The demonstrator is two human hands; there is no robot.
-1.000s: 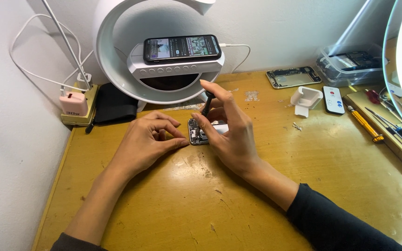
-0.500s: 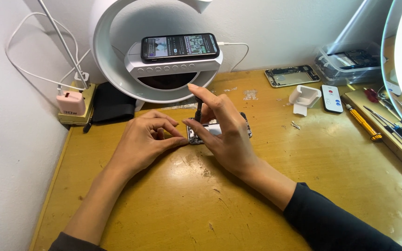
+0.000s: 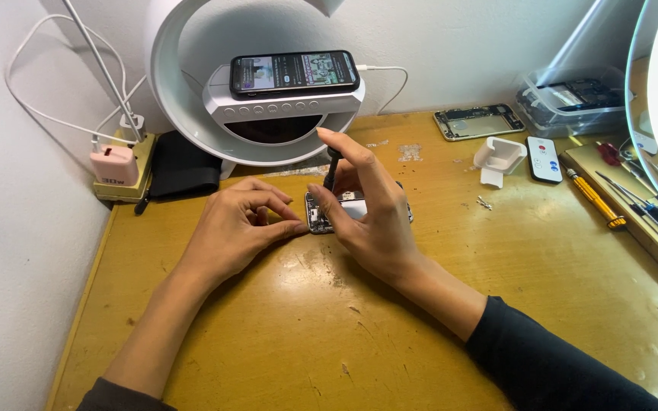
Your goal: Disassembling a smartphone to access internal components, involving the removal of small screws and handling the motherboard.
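An opened phone [image 3: 327, 212] with bare circuitry lies flat on the yellow wooden desk [image 3: 496, 289], in the middle. My left hand [image 3: 237, 232] rests beside it, fingertips pressed against its left edge. My right hand [image 3: 367, 209] covers the phone's right part and holds a small black screwdriver [image 3: 330, 169] upright between thumb and fingers, its tip down on the phone's upper part. The index finger sits on top of the screwdriver's cap.
Behind the phone stands a white ring lamp stand [image 3: 268, 106] with a lit phone [image 3: 292, 71] on it. A power strip with a pink charger [image 3: 114, 164] and a black pouch [image 3: 183, 167] are at left. A phone frame [image 3: 478, 122], white remote [image 3: 545, 158] and screwdrivers [image 3: 595, 199] lie at right.
My right hand has raised slightly and turned on the screwdriver. The left hand keeps its place at the phone's edge. The camera has tilted a little.
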